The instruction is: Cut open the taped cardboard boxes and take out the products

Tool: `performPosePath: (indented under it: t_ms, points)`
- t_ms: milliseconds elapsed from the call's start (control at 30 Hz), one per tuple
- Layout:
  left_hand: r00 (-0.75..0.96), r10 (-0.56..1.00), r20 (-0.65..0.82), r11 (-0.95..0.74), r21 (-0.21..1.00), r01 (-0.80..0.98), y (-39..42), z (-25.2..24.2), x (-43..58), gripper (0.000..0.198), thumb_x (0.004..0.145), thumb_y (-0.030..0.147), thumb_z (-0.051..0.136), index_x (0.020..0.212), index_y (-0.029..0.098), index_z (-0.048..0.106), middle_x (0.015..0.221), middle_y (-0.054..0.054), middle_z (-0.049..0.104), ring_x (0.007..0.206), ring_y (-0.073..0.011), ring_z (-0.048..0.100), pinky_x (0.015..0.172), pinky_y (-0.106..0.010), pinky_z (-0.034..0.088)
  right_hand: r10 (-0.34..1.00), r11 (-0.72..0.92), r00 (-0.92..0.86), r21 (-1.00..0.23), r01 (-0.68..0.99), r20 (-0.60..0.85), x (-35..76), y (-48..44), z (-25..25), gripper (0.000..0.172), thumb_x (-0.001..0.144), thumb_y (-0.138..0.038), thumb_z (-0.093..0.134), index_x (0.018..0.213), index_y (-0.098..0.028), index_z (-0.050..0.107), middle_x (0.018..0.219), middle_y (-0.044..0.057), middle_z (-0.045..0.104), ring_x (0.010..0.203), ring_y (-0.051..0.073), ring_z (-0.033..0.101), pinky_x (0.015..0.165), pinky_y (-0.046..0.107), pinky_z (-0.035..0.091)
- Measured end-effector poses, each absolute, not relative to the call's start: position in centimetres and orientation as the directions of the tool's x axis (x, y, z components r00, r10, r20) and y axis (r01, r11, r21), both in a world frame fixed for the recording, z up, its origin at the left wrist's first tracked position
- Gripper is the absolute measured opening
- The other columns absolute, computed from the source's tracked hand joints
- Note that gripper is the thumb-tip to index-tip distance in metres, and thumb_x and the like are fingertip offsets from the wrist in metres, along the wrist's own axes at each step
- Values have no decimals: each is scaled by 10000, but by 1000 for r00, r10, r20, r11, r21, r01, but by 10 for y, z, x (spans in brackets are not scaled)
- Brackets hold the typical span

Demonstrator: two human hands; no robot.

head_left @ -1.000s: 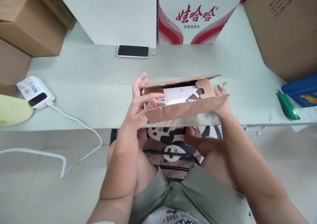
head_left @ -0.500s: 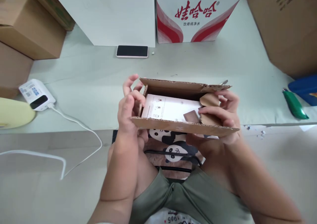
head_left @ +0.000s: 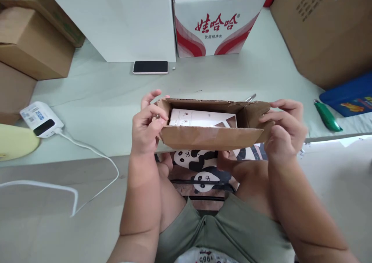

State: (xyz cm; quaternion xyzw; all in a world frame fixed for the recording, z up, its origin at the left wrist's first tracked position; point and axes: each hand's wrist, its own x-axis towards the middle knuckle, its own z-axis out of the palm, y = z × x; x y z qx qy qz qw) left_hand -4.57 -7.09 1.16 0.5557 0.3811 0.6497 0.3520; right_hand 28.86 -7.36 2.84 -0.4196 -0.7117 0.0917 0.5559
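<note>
An opened brown cardboard box (head_left: 212,138) is held up at the table's front edge, its top facing me. Inside lies a white printed box (head_left: 200,118), with space beside it at the right end. My left hand (head_left: 149,127) grips the left end of the cardboard, thumb and fingers on its short flap. At the other end, my right hand (head_left: 286,129) pinches the short right flap (head_left: 258,113), which is folded outward. Behind the box a silver pen-like object (head_left: 250,97) shows only in part.
A phone (head_left: 150,67) lies before a white carton (head_left: 116,22) and a red-and-white water carton (head_left: 216,30). At left are a white device (head_left: 40,117) with a cable and brown boxes (head_left: 37,42). A green-handled tool (head_left: 328,115) and blue packet (head_left: 348,100) lie at right.
My right hand has moved right and pulled the right end flap outward, uncovering the inside there. The left hand still holds its end. The view has shifted slightly.
</note>
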Motion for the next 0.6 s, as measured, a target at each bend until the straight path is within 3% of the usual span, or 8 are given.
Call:
performPosePath:
  t_ms: [67,167,233,300,467,600]
  points:
    - [-92,898,430,-431,902,11,-77,17,-50,245,798,426,789,709,224,680,1365,-65,628,1315,-351,630,1150,-579,515,671,630,-52,-531,567,740,294,-81,43,232,928,-199,538,925,-296,750,963,71,661,1003,276,659,854,463,518]
    - [-21,910,415,-413,909,58,-87,29,-52,40,807,272,721,787,243,739,1296,-91,663,1369,-358,591,1089,-561,556,582,755,-333,-340,561,742,292,-92,72,275,878,-68,560,912,-286,725,865,38,686,800,217,672,707,393,529]
    - [32,913,408,-409,907,105,-94,38,-53,119,772,180,704,851,248,762,1262,-108,670,1416,-378,547,991,-533,603,519,838,-575,-243,489,632,285,-98,93,273,870,-42,588,941,-270,722,892,36,718,740,186,683,630,349,533]
    - [82,920,382,-391,909,147,-98,43,-55,202,755,139,692,908,244,771,1267,-122,665,1440,-393,521,933,-511,624,489,862,-693,-168,479,530,276,-101,110,260,883,-55,602,990,-255,730,941,41,751,741,178,704,607,331,538]
    - [184,911,368,-401,896,190,-103,48,-60,260,773,161,697,1006,240,781,1404,-114,620,1431,-356,549,1123,-533,552,501,859,-768,-120,498,399,253,-94,133,266,939,-99,561,1014,-268,752,1014,13,787,758,152,732,578,277,537]
    - [218,913,346,-395,883,254,-107,50,-63,228,840,284,750,1060,242,788,1514,-92,572,1410,-321,572,1229,-522,465,608,793,-790,-119,598,80,241,-84,140,315,1000,-196,490,1180,-258,742,1240,48,765,961,209,771,697,316,593]
